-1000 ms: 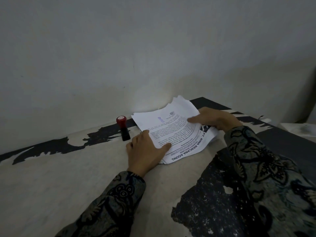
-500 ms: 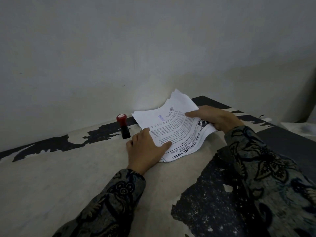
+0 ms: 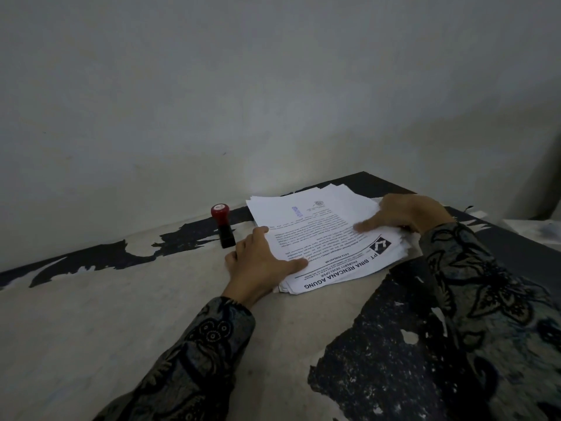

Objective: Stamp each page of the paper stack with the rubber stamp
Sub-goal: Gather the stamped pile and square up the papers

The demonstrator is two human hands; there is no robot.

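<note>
Since 0.5 s ago your right hand (image 3: pixel 406 212) has flattened the stack (image 3: pixel 328 235), both grips open flat on paper; the upright stamp (image 3: pixel 223 226) stands just left of your left hand (image 3: pixel 261 262), nearer it.

Paper stack (image 3: pixel 321 235) is plain matt white sheets; the surface (image 3: pixel 121 314) looks rough, black coating peeling off; rubber stamp (image 3: pixel 223 226) has a glossy red plastic-looking top.
</note>
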